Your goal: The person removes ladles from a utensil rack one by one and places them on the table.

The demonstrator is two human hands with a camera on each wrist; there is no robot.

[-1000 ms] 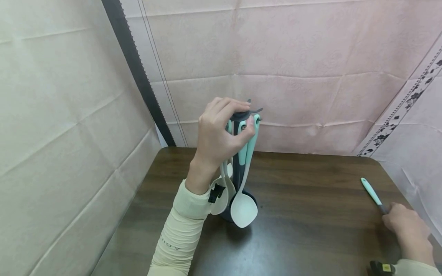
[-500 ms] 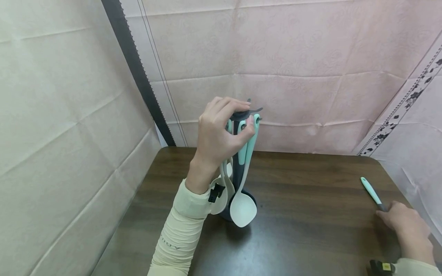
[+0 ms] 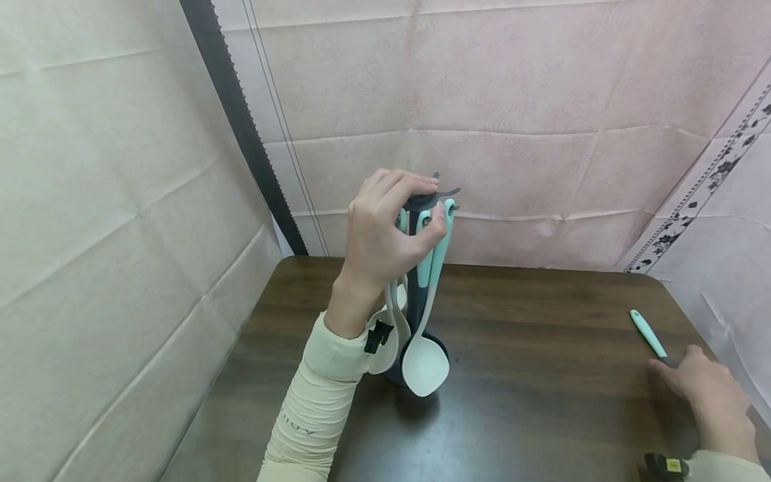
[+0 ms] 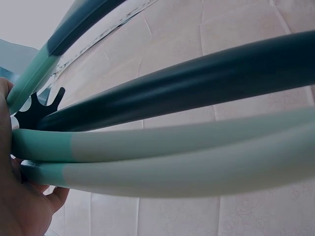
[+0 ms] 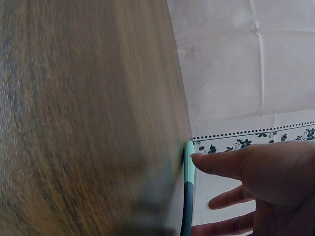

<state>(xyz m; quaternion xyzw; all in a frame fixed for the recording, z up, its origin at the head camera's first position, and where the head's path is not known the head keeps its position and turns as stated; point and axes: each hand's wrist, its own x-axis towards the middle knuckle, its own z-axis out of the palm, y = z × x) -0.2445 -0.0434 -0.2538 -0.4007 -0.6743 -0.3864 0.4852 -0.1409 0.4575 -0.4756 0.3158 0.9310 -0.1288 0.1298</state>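
Note:
My left hand (image 3: 382, 231) grips the dark top of a utensil stand (image 3: 414, 301), thumb in front and fingers over the crown. From its hooks hang several mint-handled utensils, among them a pale spoon (image 3: 425, 367) facing forward. In the left wrist view the stand's dark post (image 4: 187, 83) runs between the hanging handles. On the right, a utensil with a mint handle (image 3: 648, 333) and dark shaft lies on the table. My right hand (image 3: 707, 388) is beside it, hiding its far end; in the right wrist view the fingers are extended and spread near the handle (image 5: 190, 167).
The brown wooden table (image 3: 530, 321) has rounded back corners. Pale creased cloth (image 3: 512, 134) hangs behind it and on both sides. The utensil on the right lies close to the table's right edge.
My right thumb has moved left, away from the fingers, and the right hand looks more spread over the utensil. The left hand and the stand hold almost still.

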